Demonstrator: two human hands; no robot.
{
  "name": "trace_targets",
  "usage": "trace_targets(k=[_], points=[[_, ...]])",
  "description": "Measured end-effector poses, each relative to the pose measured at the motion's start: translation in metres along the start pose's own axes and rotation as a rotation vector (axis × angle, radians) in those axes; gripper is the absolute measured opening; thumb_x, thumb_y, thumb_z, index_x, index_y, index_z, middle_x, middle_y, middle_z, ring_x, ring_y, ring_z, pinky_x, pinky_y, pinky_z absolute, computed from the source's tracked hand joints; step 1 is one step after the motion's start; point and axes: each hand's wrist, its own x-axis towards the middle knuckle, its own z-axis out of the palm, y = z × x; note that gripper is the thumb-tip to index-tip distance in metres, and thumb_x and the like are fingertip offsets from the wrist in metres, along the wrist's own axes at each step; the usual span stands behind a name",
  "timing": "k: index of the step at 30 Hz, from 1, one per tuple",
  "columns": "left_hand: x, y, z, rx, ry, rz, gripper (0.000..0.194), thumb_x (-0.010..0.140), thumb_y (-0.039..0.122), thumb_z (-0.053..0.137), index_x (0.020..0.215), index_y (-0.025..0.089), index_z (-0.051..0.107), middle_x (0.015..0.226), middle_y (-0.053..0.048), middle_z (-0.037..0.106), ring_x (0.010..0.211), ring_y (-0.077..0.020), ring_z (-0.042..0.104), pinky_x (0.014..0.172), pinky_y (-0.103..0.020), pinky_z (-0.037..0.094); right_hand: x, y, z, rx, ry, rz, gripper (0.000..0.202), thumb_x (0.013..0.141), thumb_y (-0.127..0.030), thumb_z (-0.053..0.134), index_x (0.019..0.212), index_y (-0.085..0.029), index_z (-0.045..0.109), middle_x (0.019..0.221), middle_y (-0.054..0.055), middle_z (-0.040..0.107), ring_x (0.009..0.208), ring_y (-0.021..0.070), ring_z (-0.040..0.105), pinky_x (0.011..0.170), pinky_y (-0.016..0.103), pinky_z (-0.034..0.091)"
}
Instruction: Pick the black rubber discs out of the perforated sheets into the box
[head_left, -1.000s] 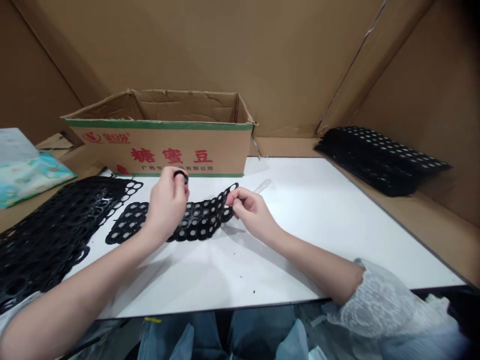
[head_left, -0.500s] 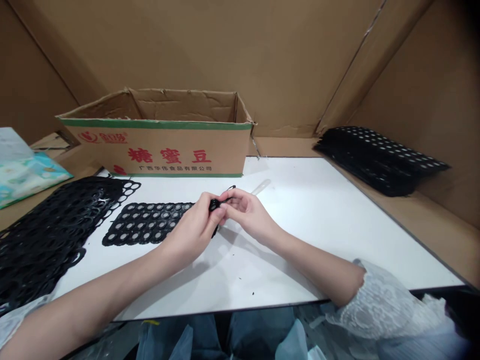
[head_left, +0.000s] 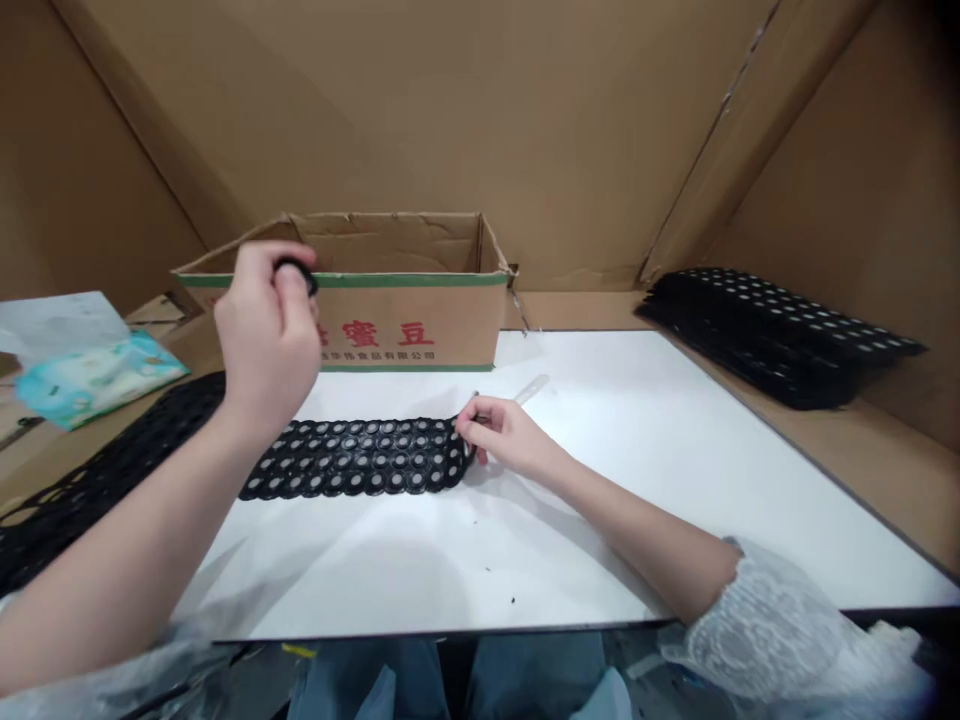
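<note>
My left hand [head_left: 270,335] is raised in front of the cardboard box, its thumb and fingers closed on a small black ring [head_left: 297,274]. Flat on the white table lies a black sheet [head_left: 367,458] with rows of round pieces with pale centres. At the right end of that sheet is my right hand [head_left: 491,430], fingers pinched together at its edge; a thin dark item shows by the fingertips, too small to make out. Just behind the right hand lies a clear plastic strip [head_left: 532,388].
An open cardboard box [head_left: 420,315] with red lettering stands at the back of the white table [head_left: 600,480]. Black ring netting [head_left: 97,470] spreads at left, near a tissue pack [head_left: 105,375]. Stacked black sheets [head_left: 780,335] lie at the right.
My left hand has parted from my right hand and moved up and left with the black ring. My right hand has come down slightly to the sheet's edge. The view has shifted a little.
</note>
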Motion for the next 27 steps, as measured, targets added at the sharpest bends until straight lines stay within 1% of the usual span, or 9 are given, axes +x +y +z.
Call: trace_targets(k=[3,5,6,8,10,13,17,20,27], points=[[0.053,0.007,0.009,0.171,0.127,0.281,0.032,0.089,0.029,0.023,0.115,0.022,0.042,0.105,-0.002,0.051,0.094,-0.0115,0.049,0.083,-0.029,0.036,-0.002,0.002,-0.005,-0.317,0.13,-0.13,0.026,0.074,-0.038,0.046,0.061,-0.017,0.042,0.055,-0.002,0.046,0.05,0.0078,0.04,0.05,0.022,0.033],[0.083,0.002,0.024,0.246,-0.002,0.229,0.031,0.087,0.029,0.028,0.111,0.024,0.048,0.107,-0.002,0.048,0.095,-0.0113,0.048,0.083,-0.028,0.035,-0.003,0.006,-0.007,-0.464,0.191,-0.164,0.026,0.074,-0.039,0.046,0.061,-0.018,0.039,0.053,-0.003,0.045,0.05,0.0083,0.039,0.05,0.022,0.031],[0.094,-0.002,0.031,0.298,-0.166,0.168,0.032,0.086,0.032,0.032,0.112,0.024,0.049,0.107,-0.003,0.048,0.097,-0.0127,0.048,0.084,-0.03,0.034,-0.003,0.008,-0.008,-0.497,0.206,-0.156,0.023,0.074,-0.037,0.047,0.064,-0.018,0.04,0.054,-0.004,0.046,0.05,0.0085,0.04,0.051,0.022,0.031],[0.102,-0.009,0.039,0.372,-0.299,0.058,0.04,0.082,0.035,0.038,0.117,0.019,0.047,0.106,-0.005,0.048,0.101,-0.0181,0.046,0.085,-0.036,0.032,-0.001,0.015,-0.009,-0.475,0.217,-0.115,0.016,0.072,-0.032,0.049,0.079,-0.019,0.042,0.061,-0.004,0.049,0.051,0.0087,0.043,0.051,0.023,0.034],[0.092,-0.008,0.038,0.377,-0.249,0.085,0.041,0.083,0.035,0.036,0.119,0.017,0.046,0.106,-0.006,0.049,0.101,-0.0204,0.045,0.086,-0.038,0.032,0.004,0.021,-0.008,-0.347,0.209,-0.031,0.03,0.07,-0.026,0.051,0.097,-0.02,0.037,0.071,-0.003,0.052,0.049,0.008,0.045,0.05,0.023,0.037],[0.05,0.01,0.028,0.282,-0.183,0.291,0.036,0.086,0.034,0.029,0.104,0.016,0.055,0.093,-0.003,0.054,0.087,-0.0153,0.05,0.078,-0.029,0.036,0.011,0.027,-0.006,-0.056,0.192,0.128,0.042,0.068,-0.019,0.051,0.105,-0.02,0.031,0.08,-0.001,0.05,0.043,0.0061,0.045,0.043,0.023,0.04],[-0.019,0.037,0.027,0.264,-0.503,0.292,0.039,0.085,0.043,0.027,0.074,0.017,0.055,0.06,0.0,0.054,0.055,-0.012,0.047,0.052,-0.023,0.032,0.013,0.021,-0.006,0.204,0.07,0.162,0.013,0.069,-0.02,0.052,0.078,-0.016,0.043,0.063,-0.003,0.05,0.042,0.0077,0.049,0.041,0.022,0.04],[-0.053,0.04,0.04,0.262,-0.757,0.289,0.04,0.08,0.053,0.032,0.067,0.018,0.049,0.055,0.0,0.052,0.05,-0.0133,0.046,0.048,-0.023,0.027,0.01,0.013,-0.006,0.251,0.033,0.117,0.012,0.071,-0.023,0.052,0.068,-0.016,0.044,0.053,-0.003,0.048,0.043,0.0093,0.051,0.04,0.02,0.039],[-0.064,0.018,0.056,0.086,-0.99,0.249,0.029,0.083,0.046,0.026,0.081,0.022,0.042,0.067,0.001,0.056,0.058,-0.0162,0.051,0.051,-0.023,0.031,0.008,0.011,0.003,0.259,0.039,0.009,0.013,0.073,-0.022,0.048,0.066,-0.017,0.038,0.06,-0.004,0.049,0.043,0.0078,0.049,0.041,0.022,0.041]])
